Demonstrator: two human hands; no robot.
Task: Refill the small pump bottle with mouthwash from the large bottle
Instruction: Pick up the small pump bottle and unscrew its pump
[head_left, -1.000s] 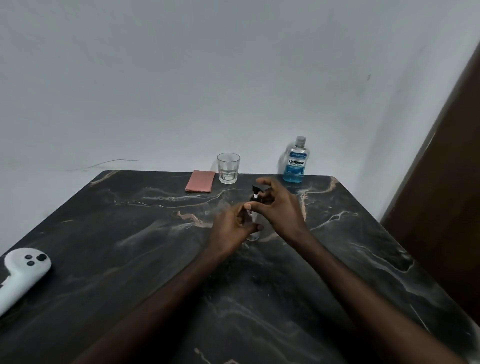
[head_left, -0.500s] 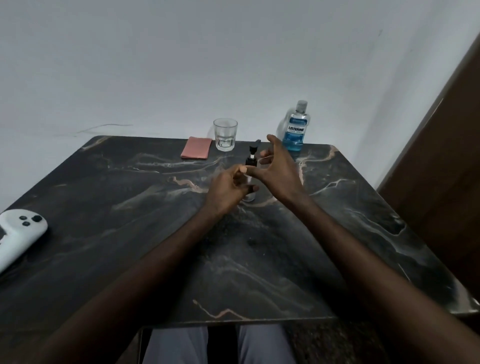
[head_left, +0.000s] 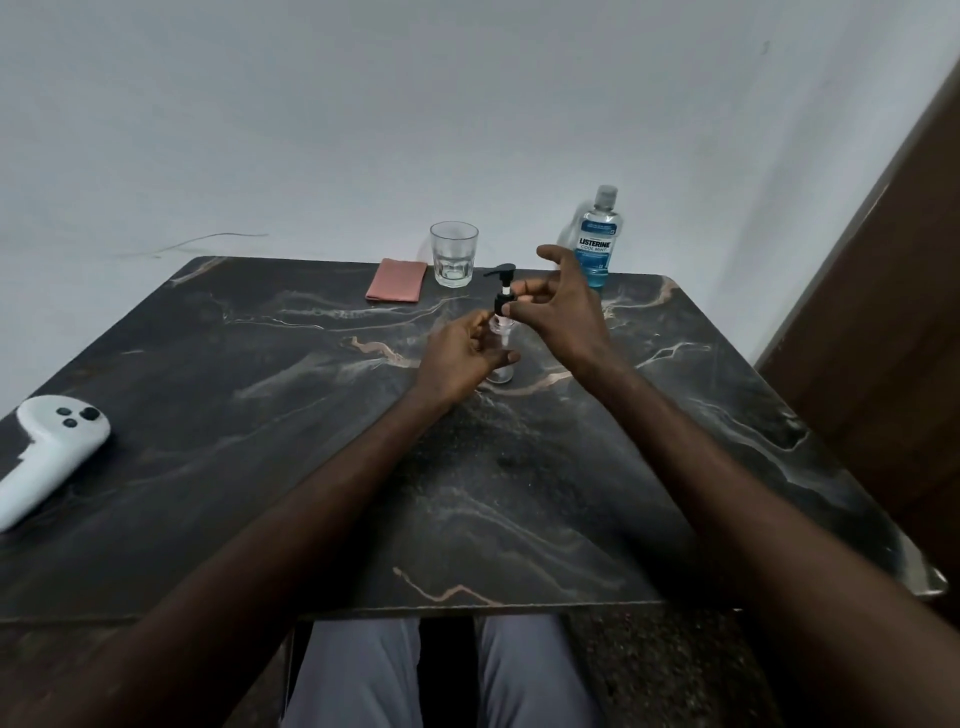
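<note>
Head view: my left hand (head_left: 457, 358) reaches in from 7 o'clock and curls round the clear body of the small pump bottle (head_left: 501, 325), which stands upright on the table (head_left: 311, 426) just past its middle. My right hand (head_left: 563, 317) comes from 5 o'clock, its thumb and forefinger pinching the black pump collar and the other fingers fanned loosely. The large mouthwash bottle (head_left: 595, 244) stands at 1 o'clock on the far edge, apart from my fingers. A glass (head_left: 453, 254) and a pink cloth (head_left: 396, 280) sit toward 12 along that edge. A white controller (head_left: 47, 452) lies at 9. Dark marble runs between my forearms to the near edge.
</note>
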